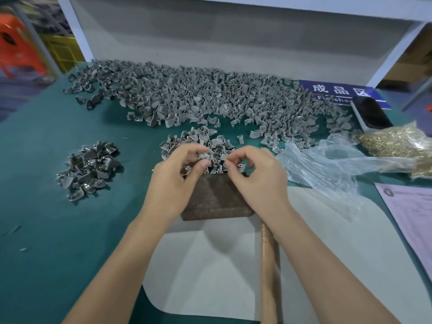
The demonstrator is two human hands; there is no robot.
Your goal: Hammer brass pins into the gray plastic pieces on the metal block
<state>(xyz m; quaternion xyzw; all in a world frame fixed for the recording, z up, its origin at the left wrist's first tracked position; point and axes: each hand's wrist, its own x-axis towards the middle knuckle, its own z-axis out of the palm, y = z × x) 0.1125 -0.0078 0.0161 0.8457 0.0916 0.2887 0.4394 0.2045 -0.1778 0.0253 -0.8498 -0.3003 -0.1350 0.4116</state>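
A rusty brown metal block (pixel 214 199) lies on the green table in front of me. My left hand (pixel 174 176) pinches a gray plastic piece (pixel 203 156) above the block's far edge. My right hand (pixel 254 174) is curled beside it, thumb and forefinger pinched at about the same spot; whether a brass pin is between them is too small to tell. A small heap of gray pieces (pixel 201 141) lies just behind the block. A wooden hammer handle (pixel 268 272) runs from the block's right end towards me, its head hidden under my right wrist.
A wide spread of gray pieces (pixel 210 97) covers the back of the table. A smaller, darker pile (pixel 88 169) lies at the left. A plastic bag of brass pins (pixel 397 142) lies at the right, beside a phone (pixel 371 113) and a paper sheet (pixel 411 218).
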